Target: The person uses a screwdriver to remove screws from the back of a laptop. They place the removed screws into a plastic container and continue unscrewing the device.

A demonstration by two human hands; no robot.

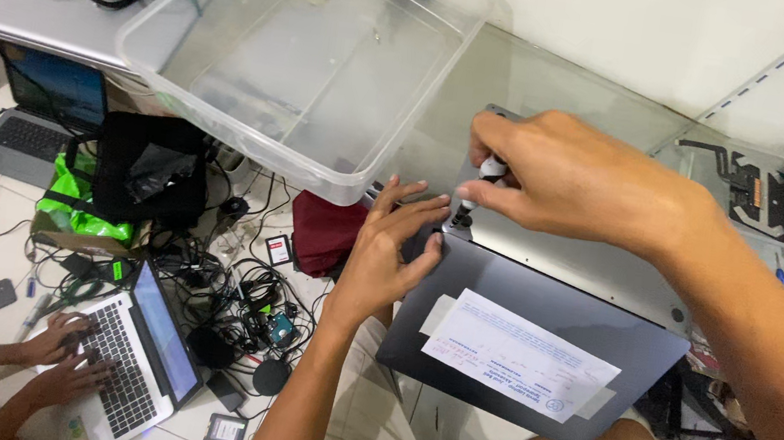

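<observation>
My right hand point(569, 178) holds a small silver screwdriver point(476, 193) between thumb and fingers, upright, with its tip on the corner of the grey metal laptop point(540, 320) that lies closed and upside down in front of me. My left hand point(388, 250) is open, its fingers spread and pressing on the same corner at 9 o'clock from the tool. A white paper label point(520, 356) is taped on the laptop at 5 o'clock. A clear plastic tub point(304, 47) stands at 11 o'clock. At 8 o'clock, another person's 2 hands point(66, 359) type on an open laptop point(138, 348) on the floor.
</observation>
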